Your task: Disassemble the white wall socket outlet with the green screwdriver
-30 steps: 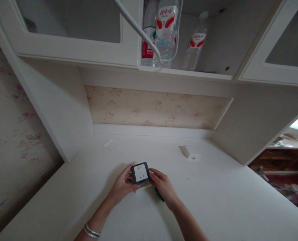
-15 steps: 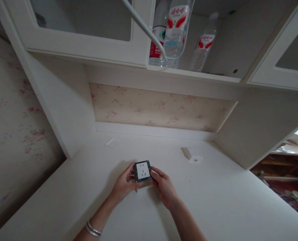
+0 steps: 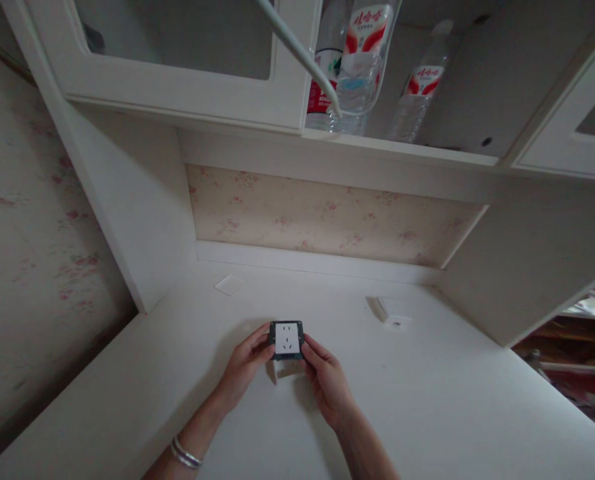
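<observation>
A wall socket module (image 3: pixel 287 339) with a white face and a dark frame is held over a white desk top (image 3: pixel 427 400). My left hand (image 3: pixel 243 370) grips its left edge with curled fingers. My right hand (image 3: pixel 326 378) grips its right edge the same way. Just below the socket, between my hands, a small white box-like part (image 3: pixel 286 369) rests on the desk. A silver bracelet (image 3: pixel 183 453) sits on my left wrist.
A white socket box (image 3: pixel 393 312) lies on the desk to the right, a flat white square plate (image 3: pixel 229 285) at the back left. Water bottles (image 3: pixel 357 60) stand on the shelf above, with a white cable (image 3: pixel 302 57) hanging across. Cabinet sides wall in the desk.
Both hands have turned the socket module so that its face now sits square to the view. The camera has shifted slightly left and up, and the green thing under the right hand has gone from view.
</observation>
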Available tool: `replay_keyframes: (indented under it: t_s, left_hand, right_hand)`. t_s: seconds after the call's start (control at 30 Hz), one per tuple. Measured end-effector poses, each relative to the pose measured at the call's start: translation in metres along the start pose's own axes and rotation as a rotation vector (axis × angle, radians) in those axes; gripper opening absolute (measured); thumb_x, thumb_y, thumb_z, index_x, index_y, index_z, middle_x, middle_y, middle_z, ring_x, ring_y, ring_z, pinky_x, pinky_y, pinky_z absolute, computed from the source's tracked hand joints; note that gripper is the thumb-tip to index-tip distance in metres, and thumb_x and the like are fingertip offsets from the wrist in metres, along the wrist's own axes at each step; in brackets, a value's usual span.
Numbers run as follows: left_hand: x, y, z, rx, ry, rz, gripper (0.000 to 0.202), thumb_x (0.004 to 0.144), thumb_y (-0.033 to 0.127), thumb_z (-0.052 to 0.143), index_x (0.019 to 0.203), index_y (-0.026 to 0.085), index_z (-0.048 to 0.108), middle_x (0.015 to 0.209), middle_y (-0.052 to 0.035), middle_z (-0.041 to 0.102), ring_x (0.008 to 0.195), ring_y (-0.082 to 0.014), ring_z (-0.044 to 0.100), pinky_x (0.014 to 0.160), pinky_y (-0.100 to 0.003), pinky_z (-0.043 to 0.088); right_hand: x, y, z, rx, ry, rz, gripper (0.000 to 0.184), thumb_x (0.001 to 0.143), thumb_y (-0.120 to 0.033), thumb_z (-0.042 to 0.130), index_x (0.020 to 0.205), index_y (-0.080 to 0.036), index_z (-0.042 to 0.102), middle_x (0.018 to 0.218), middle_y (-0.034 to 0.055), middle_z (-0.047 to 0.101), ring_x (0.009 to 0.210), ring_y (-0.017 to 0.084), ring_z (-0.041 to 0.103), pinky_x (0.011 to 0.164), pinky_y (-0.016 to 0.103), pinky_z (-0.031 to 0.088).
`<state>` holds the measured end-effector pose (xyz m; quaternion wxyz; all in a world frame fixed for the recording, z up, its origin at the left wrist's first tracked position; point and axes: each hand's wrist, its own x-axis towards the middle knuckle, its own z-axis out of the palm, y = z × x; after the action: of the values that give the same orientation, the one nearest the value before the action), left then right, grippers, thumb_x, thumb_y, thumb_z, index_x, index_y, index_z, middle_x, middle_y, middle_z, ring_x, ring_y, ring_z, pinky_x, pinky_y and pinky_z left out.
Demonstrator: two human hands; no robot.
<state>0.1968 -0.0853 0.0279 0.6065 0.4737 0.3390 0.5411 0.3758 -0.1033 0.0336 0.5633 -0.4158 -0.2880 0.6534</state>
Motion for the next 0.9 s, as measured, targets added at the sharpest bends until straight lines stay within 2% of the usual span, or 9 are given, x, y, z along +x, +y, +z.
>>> replay_keyframes:
  t_s: [0.13, 0.33, 0.53, 0.9]
  left_hand:
    - [0.0011, -0.0032, -0.0011, 0.045, 0.057, -0.025, 0.054, 0.076, 0.033, 0.07, 0.125, 0.016, 0.055, 0.115, -0.011, 0.067, 0.108, -0.027, 0.061, 0.096, -0.038, 0.046]
    - [0.002, -0.0039, -0.0006, 0.07, 0.104, -0.041, 0.056, 0.073, 0.035, 0.072, 0.123, 0.016, 0.055, 0.108, -0.0111, 0.07, 0.102, -0.0277, 0.065, 0.091, -0.039, 0.049]
    - [0.0022, -0.0056, -0.0018, 0.085, 0.102, -0.024, 0.044, 0.07, 0.035, 0.073, 0.108, 0.016, 0.065, 0.106, -0.0108, 0.071, 0.101, -0.0282, 0.065, 0.089, -0.038, 0.05]
    - [0.0013, -0.0009, -0.0009, 0.077, 0.113, -0.047, 0.041, 0.069, 0.035, 0.074, 0.104, 0.015, 0.068, 0.106, -0.0103, 0.071, 0.1, -0.0282, 0.064, 0.09, -0.039, 0.049]
  right_hand:
    - [-0.0045, 0.0013, 0.0041, 0.017, -0.004, -0.02, 0.045, 0.07, -0.032, 0.075, 0.112, -0.018, 0.068, 0.116, 0.0065, 0.067, 0.109, 0.021, 0.06, 0.092, 0.03, 0.045]
    - [-0.0058, 0.0044, 0.007, 0.01, 0.038, -0.006, 0.043, 0.069, -0.033, 0.074, 0.109, -0.019, 0.069, 0.114, 0.0068, 0.068, 0.106, 0.02, 0.061, 0.086, 0.027, 0.047]
    - [-0.0058, 0.0055, 0.0064, -0.039, 0.024, -0.025, 0.043, 0.071, -0.036, 0.072, 0.11, -0.018, 0.069, 0.114, 0.0077, 0.068, 0.105, 0.021, 0.06, 0.085, 0.028, 0.047]
    - [-0.0061, 0.0061, 0.0084, -0.021, 0.01, -0.031, 0.041, 0.07, -0.034, 0.073, 0.108, -0.018, 0.07, 0.11, 0.0077, 0.069, 0.104, 0.021, 0.061, 0.089, 0.03, 0.046]
